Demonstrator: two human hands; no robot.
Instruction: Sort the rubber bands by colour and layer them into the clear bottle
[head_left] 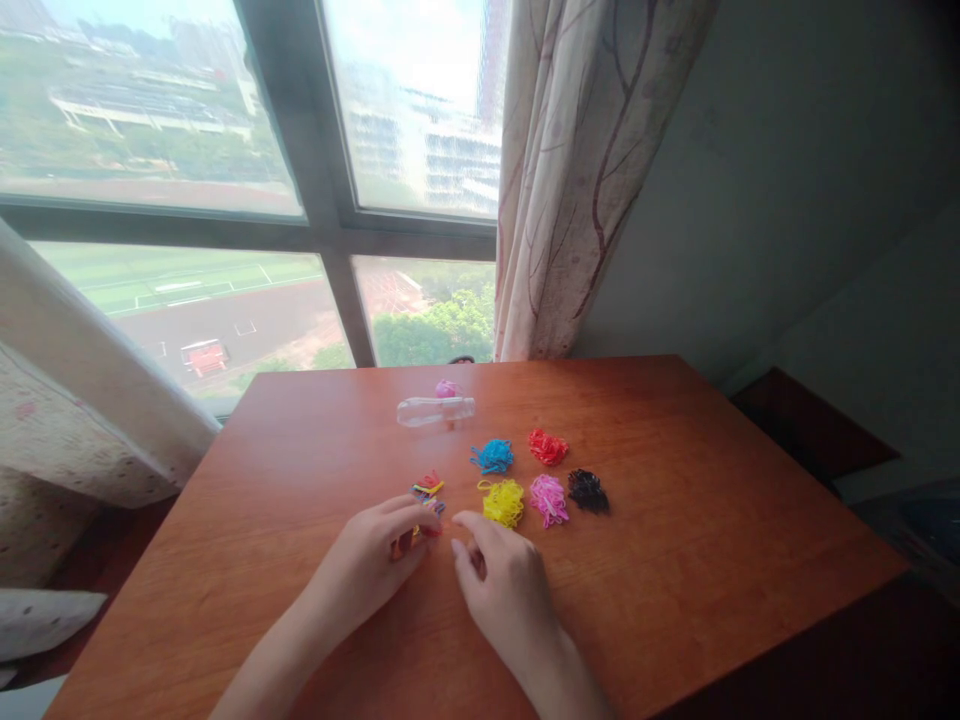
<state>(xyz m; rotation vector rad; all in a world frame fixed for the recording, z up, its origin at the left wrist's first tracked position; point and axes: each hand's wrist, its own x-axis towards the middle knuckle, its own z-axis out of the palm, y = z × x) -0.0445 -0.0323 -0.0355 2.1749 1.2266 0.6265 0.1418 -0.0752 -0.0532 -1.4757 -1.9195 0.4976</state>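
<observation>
My left hand rests at a small mixed pile of coloured rubber bands, partly covering it. Its thumb and fingers are drawn together, with a bit of red rubber band at the fingertips. Just to the right, my right hand is curled low over the table with thumb and forefinger tips apart, and no band shows between them. Beyond it lie sorted heaps: yellow rubber bands nearest, then pink bands, black bands, blue bands and red bands.
A clear plastic bottle-shaped container lies on its side toward the back of the wooden table. Behind it is a small pink object. A window and a curtain stand past the far edge.
</observation>
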